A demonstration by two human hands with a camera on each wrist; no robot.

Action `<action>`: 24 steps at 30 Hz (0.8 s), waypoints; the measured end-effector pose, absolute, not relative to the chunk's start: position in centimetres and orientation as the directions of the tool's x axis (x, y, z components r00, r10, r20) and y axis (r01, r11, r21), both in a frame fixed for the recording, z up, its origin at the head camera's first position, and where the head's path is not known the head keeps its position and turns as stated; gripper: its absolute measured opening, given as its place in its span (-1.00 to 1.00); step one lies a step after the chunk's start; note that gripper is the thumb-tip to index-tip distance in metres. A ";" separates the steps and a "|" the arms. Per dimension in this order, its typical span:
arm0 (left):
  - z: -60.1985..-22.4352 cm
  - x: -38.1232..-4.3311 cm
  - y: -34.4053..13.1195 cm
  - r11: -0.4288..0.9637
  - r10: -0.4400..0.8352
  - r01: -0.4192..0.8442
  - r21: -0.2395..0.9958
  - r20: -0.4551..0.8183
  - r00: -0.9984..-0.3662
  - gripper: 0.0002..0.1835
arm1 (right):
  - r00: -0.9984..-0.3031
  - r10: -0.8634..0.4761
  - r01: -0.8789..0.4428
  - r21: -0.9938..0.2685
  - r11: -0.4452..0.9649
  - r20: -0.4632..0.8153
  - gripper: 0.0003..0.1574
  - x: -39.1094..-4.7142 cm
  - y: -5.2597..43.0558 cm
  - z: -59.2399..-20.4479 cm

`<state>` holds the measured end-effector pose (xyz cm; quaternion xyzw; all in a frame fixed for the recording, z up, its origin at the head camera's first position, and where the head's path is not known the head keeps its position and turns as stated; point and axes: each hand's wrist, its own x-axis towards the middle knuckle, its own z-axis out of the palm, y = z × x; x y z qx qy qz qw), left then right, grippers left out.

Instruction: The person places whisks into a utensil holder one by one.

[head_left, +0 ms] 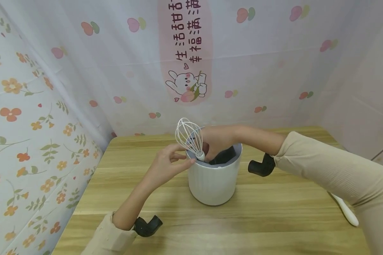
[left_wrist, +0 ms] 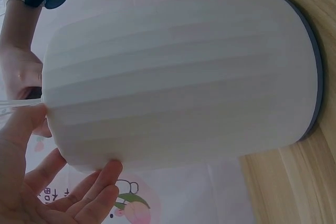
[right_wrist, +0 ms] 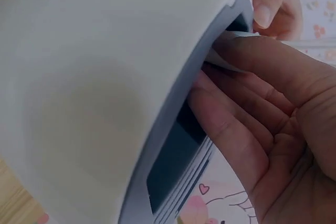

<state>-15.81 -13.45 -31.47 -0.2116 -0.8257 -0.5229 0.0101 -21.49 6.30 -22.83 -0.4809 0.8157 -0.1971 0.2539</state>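
A white utensil holder (head_left: 212, 182) with ribbed sides and a grey inner rim stands upright on the table. A whisk (head_left: 191, 140) with white wires leans out of its left side, its white handle (right_wrist: 231, 59) reaching down into the opening. My right hand (head_left: 218, 140) reaches in over the rim and pinches that handle between thumb and fingers. My left hand (head_left: 166, 163) holds the holder at its left rim, thumb at the edge and fingers along the outer wall (left_wrist: 178, 82). The lower end of the whisk handle is hidden inside.
Under my right forearm, a white handle (head_left: 348, 212) lies on the wooden table (head_left: 140, 187), its other end covered by the sleeve. A printed curtain (head_left: 258, 71) hangs right behind the table, and a floral one (head_left: 35, 141) on the left.
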 end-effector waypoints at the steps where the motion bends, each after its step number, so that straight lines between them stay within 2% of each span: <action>1: -31.4 -15.8 -13.4 0.364 0.338 0.359 0.859 0.238 -0.911 -0.60 | -0.404 -0.887 -0.685 -0.570 0.454 -0.221 -0.63 -21.5 6.4 -22.7; 5: -31.3 -15.8 -13.3 0.380 0.332 0.352 0.855 0.230 -0.915 -0.61 | -0.402 -0.891 -0.697 -0.560 0.448 -0.211 -0.68 -21.7 6.9 -22.4; 11: -31.3 -15.8 -13.4 0.375 0.351 0.364 0.852 0.233 -0.907 -0.59 | -0.435 -0.874 -0.737 -0.473 0.483 -0.215 -0.78 -22.0 7.8 -21.8; 18: -28.1 -13.5 -12.6 0.384 0.346 0.328 0.863 0.195 -0.918 -0.59 | -0.447 -0.862 -0.683 -0.531 0.501 -0.238 -0.89 -21.9 8.7 -21.3; 24: -29.4 -14.4 -12.7 0.381 0.341 0.321 0.867 0.191 -0.920 -0.59 | -0.488 -0.826 -0.633 -0.539 0.557 -0.280 -0.83 -21.6 9.7 -20.6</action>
